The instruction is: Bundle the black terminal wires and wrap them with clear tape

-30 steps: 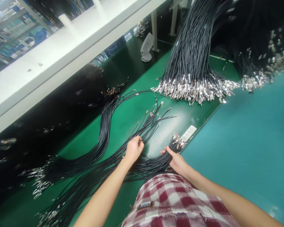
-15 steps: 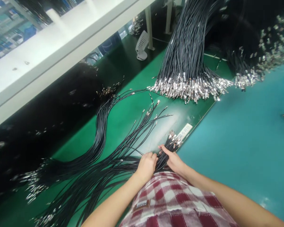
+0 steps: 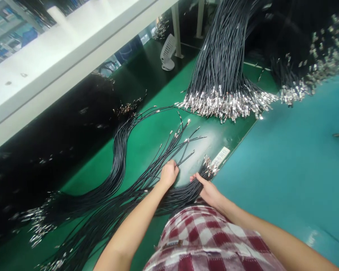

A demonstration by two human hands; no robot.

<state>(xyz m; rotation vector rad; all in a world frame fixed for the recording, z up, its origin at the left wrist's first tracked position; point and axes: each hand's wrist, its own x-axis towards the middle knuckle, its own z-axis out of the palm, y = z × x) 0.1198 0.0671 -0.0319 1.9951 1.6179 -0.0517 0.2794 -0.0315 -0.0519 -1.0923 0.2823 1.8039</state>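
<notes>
Left hand is easing away from the gathered bundle, its closed fingertips pinching a thin cable or two.
Right hand is closing thumb and fingers around that bundle, just behind its shiny metal ends; the pinched length is slanting forward and rightward, its tip lying between the bundle and a loose fan of cables, all dark, slender and smooth, curving across the glossy green worktop.
</notes>
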